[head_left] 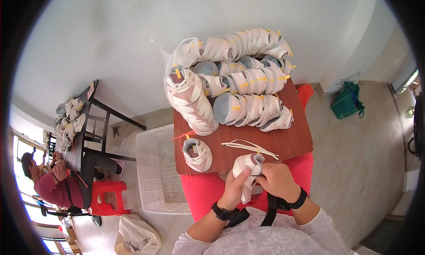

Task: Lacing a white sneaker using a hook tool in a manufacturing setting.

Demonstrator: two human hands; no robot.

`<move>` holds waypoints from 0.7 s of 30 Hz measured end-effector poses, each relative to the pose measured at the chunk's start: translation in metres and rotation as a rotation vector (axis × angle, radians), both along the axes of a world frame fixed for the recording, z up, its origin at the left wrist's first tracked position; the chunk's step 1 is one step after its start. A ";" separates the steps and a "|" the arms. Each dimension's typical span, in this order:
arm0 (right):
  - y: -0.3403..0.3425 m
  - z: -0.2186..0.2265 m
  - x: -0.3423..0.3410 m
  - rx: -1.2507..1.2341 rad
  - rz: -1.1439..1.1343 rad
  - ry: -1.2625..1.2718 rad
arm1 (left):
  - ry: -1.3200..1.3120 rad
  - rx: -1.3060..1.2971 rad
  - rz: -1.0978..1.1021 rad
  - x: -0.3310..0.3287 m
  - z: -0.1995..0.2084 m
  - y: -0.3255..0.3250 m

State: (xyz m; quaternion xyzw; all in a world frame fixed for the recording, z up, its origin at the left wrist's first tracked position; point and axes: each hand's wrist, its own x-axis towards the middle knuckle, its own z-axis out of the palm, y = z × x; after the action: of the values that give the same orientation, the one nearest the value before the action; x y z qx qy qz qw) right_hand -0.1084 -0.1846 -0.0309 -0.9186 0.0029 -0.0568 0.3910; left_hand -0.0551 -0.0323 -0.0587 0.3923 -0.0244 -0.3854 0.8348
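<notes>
Indoors, shoes (241, 82) on brown table (294, 144)

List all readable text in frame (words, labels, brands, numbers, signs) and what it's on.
No readable text anywhere.
Held shoe upper: none legible.
Yellow tabs on the stacked uppers: too small to read any marking.
Green bag: too small and blurred to tell.
</notes>
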 end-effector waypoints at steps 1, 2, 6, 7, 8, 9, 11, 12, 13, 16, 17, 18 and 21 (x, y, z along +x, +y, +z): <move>-0.001 0.003 -0.001 0.001 0.002 0.000 | 0.000 0.001 0.002 0.001 0.005 0.000; -0.003 0.006 -0.002 0.053 0.037 -0.028 | 0.043 0.018 0.023 0.003 0.010 0.001; -0.012 0.008 -0.006 0.307 0.042 -0.089 | 0.312 -0.142 0.048 0.011 0.010 0.009; -0.015 0.007 -0.008 0.308 0.041 -0.089 | 0.314 -0.140 0.046 0.010 0.008 0.010; -0.018 0.007 -0.010 0.387 -0.008 -0.013 | 0.240 -0.092 0.015 0.007 0.006 0.010; -0.021 0.007 -0.013 0.465 -0.056 0.066 | 0.167 -0.044 -0.014 0.004 0.004 0.010; -0.030 0.012 -0.009 0.479 -0.133 0.044 | -0.012 -0.080 0.071 -0.001 0.002 0.004; -0.033 0.014 -0.007 0.491 -0.216 0.018 | -0.093 0.003 0.034 -0.002 -0.001 0.005; -0.034 0.014 -0.007 0.493 -0.224 0.022 | -0.174 0.086 -0.004 -0.003 -0.004 0.007; -0.025 0.013 -0.003 0.398 -0.219 -0.074 | -0.130 0.105 -0.050 0.006 -0.004 0.013; -0.024 0.011 -0.004 0.399 -0.225 -0.071 | -0.073 0.131 -0.070 0.009 -0.002 0.013; -0.023 0.009 -0.004 0.394 -0.229 -0.083 | -0.051 0.148 -0.044 0.009 0.001 0.012; -0.026 -0.001 -0.004 0.376 -0.212 -0.071 | 0.031 0.097 0.006 0.008 0.011 0.004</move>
State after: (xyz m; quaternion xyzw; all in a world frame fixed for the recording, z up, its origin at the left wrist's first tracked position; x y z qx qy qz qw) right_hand -0.1124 -0.2105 -0.0322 -0.8214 0.0961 -0.1282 0.5474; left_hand -0.0476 -0.0282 -0.0476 0.4262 0.0083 -0.3899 0.8162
